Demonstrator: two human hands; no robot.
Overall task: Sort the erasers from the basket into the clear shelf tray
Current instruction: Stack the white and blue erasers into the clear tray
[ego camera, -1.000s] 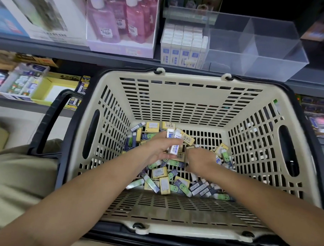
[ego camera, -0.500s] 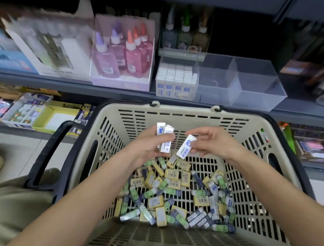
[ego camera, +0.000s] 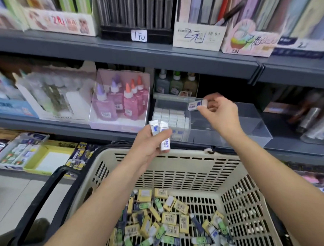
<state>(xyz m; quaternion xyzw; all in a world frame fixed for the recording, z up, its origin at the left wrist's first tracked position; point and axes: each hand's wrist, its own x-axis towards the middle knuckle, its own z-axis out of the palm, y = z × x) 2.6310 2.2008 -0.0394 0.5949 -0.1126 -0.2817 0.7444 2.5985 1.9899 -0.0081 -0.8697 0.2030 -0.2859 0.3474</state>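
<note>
Shop aisle with grey metal shelf (ego camera: 123,52) units, stock on every level. Pale tile floor (ego camera: 3,199) at lower left.

Top shelf: card display boxes with handwritten price tags (ego camera: 139,35). The contents are too blurred to read.

Middle shelf: clear tray (ego camera: 257,130) at the front edge, split into compartments. The left compartment holds rows of white erasers (ego camera: 171,117) standing tight together. Just left of the tray is a clear box of pink and purple glue bottles (ego camera: 121,102). Behind the tray are three darker bottles (ego camera: 176,82).

Lower shelf: yellow box (ego camera: 50,159) and small packs, left of the basket.

Basket (ego camera: 183,172): beige slotted plastic, below the middle shelf, directly in front of the tray. A black handle (ego camera: 43,192) hangs down its left side. The bottom is covered by a loose pile of erasers (ego camera: 171,221) in yellow, green and blue-white wrappers.

Right hand (ego camera: 220,114): raised over the tray, thumb and fingers pinching one white-and-blue eraser (ego camera: 197,105) by its end. It is in the air above the tray, just right of the packed rows.

Left hand (ego camera: 149,144): above the basket's far rim, in front of the tray. Fingers are curled round two white erasers (ego camera: 161,134), thumb pressed across them.
</note>
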